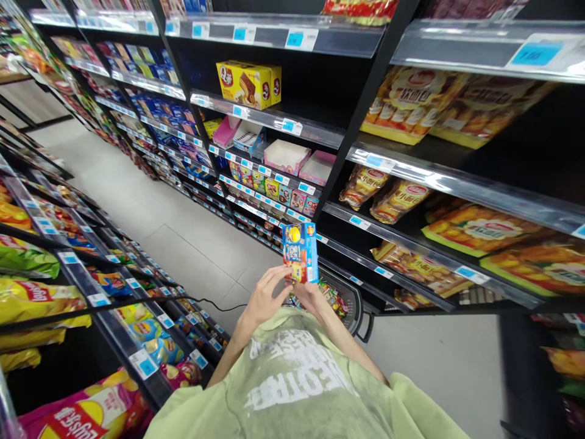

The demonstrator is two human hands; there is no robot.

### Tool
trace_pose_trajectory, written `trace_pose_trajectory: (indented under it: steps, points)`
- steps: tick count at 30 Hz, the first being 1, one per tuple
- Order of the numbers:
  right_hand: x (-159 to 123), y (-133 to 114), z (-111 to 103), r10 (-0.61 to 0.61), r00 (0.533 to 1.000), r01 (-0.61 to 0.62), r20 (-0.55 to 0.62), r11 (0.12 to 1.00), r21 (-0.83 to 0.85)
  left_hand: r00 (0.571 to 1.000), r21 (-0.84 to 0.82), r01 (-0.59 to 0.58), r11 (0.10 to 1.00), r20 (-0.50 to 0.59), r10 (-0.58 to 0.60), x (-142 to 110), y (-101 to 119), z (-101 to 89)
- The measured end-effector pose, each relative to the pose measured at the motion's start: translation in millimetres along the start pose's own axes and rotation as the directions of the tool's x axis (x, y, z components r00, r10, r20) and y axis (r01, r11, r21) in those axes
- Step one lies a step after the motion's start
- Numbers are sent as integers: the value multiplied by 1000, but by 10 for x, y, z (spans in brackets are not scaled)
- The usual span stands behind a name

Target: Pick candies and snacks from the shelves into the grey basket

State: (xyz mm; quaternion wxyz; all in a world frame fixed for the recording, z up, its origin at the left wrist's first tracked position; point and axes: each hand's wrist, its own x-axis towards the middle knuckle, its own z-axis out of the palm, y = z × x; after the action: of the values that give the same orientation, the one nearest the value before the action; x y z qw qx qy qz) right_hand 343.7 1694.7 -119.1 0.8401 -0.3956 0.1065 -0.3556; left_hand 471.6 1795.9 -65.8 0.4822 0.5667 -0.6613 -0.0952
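Black shelves [315,131] are flanking a grey tiled floor [146,195] in a shop aisle. One blue box [298,247], bearing a yellow printed figure, is being held above one dark basket [353,300]: the fingers of the right hand [311,296] are gripping its lower end, while those of the left hand [265,294] are meeting its lower-left edge, their grip undeterminable. Two yellow boxes [249,84] are standing shelved.

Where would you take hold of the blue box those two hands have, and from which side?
Probably by the upper end of the blue box, pinching across its side edges, coming from the shelf side. That end looks uncovered and points away from the wearer, while the right hand holds the lower end and the left hand's fingers lie near its lower left.
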Motion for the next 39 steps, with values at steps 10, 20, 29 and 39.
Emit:
trace_pose_trajectory:
  steps: [10,20,29,39]
  points:
    - [73,41,116,-398,908,320,135,445,-837,870,-336,421,842,-115,-480,-63,-166,110]
    - [345,36,-227,70,992,8,106,798,-603,757,-637,463,616,-77,-649,-158,-444,5]
    - [968,342,-45,117,993,-69,11,659,-749,577,-613,513,600,-272,-770,91,-1070,-257]
    - [2409,703,332,195,980,-45,27,358,-933,679,-305,615,727,-264,-685,148,-2214,-976]
